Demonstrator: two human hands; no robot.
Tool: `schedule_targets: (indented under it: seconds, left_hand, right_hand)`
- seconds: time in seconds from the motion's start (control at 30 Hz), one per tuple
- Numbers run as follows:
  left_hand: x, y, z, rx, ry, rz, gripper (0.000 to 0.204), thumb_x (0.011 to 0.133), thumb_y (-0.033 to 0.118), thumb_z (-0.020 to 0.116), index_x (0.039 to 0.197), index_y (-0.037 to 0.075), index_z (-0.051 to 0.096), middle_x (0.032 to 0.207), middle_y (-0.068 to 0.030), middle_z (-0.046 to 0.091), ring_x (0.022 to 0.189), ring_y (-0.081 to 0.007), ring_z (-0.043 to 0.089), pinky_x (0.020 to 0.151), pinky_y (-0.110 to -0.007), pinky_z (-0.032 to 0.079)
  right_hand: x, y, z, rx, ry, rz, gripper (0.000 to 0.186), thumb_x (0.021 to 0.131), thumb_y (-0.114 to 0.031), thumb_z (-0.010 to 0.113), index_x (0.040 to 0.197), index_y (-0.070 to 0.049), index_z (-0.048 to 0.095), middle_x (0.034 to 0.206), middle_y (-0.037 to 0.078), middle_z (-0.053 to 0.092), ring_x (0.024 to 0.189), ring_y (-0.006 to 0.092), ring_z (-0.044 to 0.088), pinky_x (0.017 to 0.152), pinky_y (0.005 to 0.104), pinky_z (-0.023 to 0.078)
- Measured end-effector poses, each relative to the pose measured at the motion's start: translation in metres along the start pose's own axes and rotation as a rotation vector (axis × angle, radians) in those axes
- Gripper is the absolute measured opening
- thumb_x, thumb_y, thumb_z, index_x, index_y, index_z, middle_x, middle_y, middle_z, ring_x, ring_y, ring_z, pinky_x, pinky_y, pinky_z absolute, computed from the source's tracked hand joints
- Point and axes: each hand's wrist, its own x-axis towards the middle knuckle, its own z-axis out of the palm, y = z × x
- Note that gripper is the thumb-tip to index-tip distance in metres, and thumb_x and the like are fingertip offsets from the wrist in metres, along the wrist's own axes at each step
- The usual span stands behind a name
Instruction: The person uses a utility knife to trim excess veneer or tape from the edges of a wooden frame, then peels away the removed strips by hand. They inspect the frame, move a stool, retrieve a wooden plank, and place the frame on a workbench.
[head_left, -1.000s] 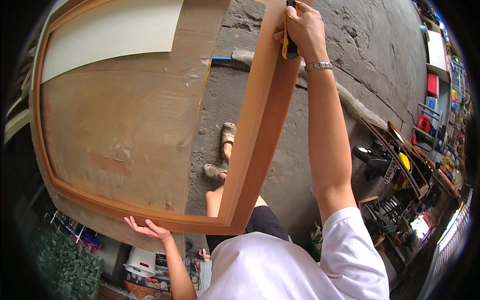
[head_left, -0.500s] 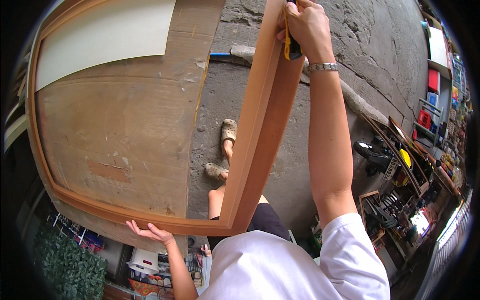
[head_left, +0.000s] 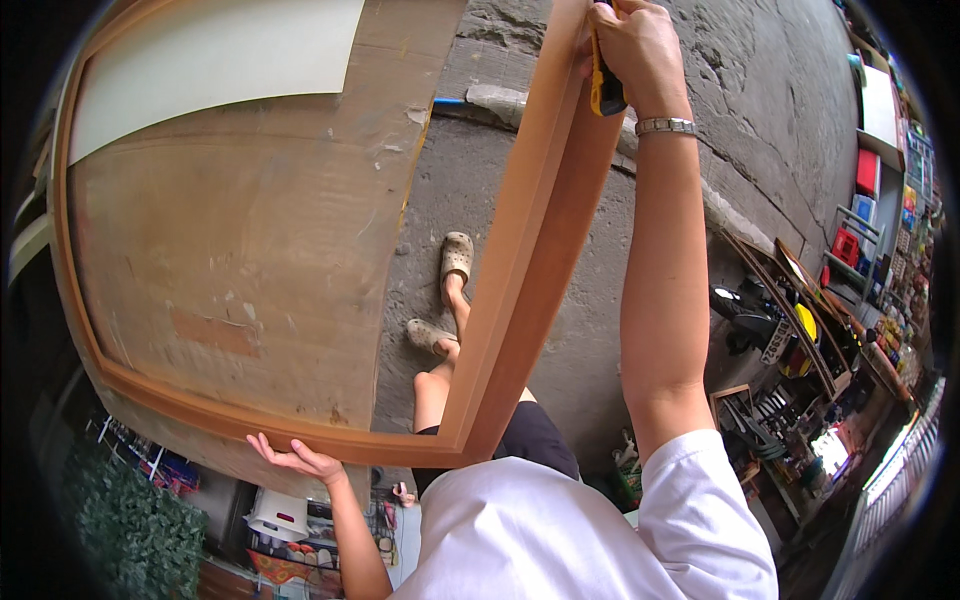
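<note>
A large wooden frame point(head_left: 520, 270) with orange-brown rails is held up in front of me, over a worn brown board point(head_left: 240, 260). My left hand point(head_left: 290, 458) presses flat against the underside of the frame's near rail, fingers spread. My right hand point(head_left: 640, 45) is raised to the far end of the right rail and grips a yellow and black utility knife point(head_left: 603, 85) against the rail's edge. A metal watch point(head_left: 665, 126) sits on that wrist.
A pale sheet point(head_left: 210, 60) covers the board's top. Below is a concrete floor point(head_left: 450, 180), my feet in beige sandals point(head_left: 455, 255). Shelves with tools and red boxes point(head_left: 850, 240) line the right side. Green foliage point(head_left: 130, 530) fills the lower left.
My right hand with the knife has crept slightly further up the right rail. The left hand stays under the near rail and the frame has barely shifted.
</note>
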Motion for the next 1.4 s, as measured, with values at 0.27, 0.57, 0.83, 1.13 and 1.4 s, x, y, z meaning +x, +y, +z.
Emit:
schedule_targets:
  seconds: [0.27,0.57,0.83,1.13,1.4]
  left_hand:
    - [0.001,0.0,0.002,-0.019,0.007,0.011,0.063,0.099,0.032,0.046,0.147,-0.006,0.033,0.161,-0.0283,0.022,0.15,-0.0412,0.023,0.121,-0.054,0.017]
    - [0.001,0.0,0.001,-0.018,0.007,0.015,0.062,0.1,0.031,0.046,0.147,-0.006,0.033,0.161,-0.0292,0.022,0.15,-0.0418,0.022,0.121,-0.054,0.017]
    - [0.0,-0.005,0.001,-0.014,0.012,0.028,0.061,0.1,0.032,0.046,0.146,-0.006,0.033,0.16,-0.03,0.023,0.15,-0.0421,0.023,0.121,-0.054,0.017]
    - [0.001,-0.003,0.0,-0.01,0.008,0.044,0.061,0.101,0.033,0.046,0.147,-0.006,0.034,0.16,-0.0299,0.024,0.15,-0.042,0.022,0.121,-0.055,0.017]
    - [0.002,-0.001,0.0,-0.014,0.01,0.042,0.062,0.101,0.034,0.047,0.147,-0.006,0.034,0.16,-0.0294,0.024,0.15,-0.0424,0.022,0.121,-0.055,0.017]
  right_hand:
    - [0.0,-0.003,0.0,0.046,-0.007,0.086,0.026,0.092,-0.016,0.06,0.101,0.005,0.072,0.082,0.027,0.07,0.077,0.0351,0.073,0.07,0.0404,0.056]
    - [-0.005,-0.005,0.001,-0.012,-0.001,0.071,0.029,0.09,-0.016,0.06,0.106,0.005,0.072,0.089,0.029,0.071,0.084,0.036,0.074,0.074,0.0399,0.057]
    - [-0.013,-0.01,-0.001,0.0,-0.026,0.112,0.028,0.09,-0.015,0.06,0.105,0.004,0.073,0.089,0.028,0.071,0.084,0.0347,0.074,0.072,0.0394,0.056]
    - [-0.016,0.001,0.003,-0.08,-0.122,0.123,0.031,0.095,-0.022,0.056,0.114,-0.003,0.072,0.062,0.007,0.069,0.052,0.0148,0.068,0.055,0.0291,0.056]
    - [-0.027,-0.012,-0.002,-0.02,-0.144,0.214,0.034,0.093,-0.027,0.059,0.114,-0.004,0.073,0.068,0.01,0.073,0.064,0.0194,0.075,0.066,0.033,0.062]
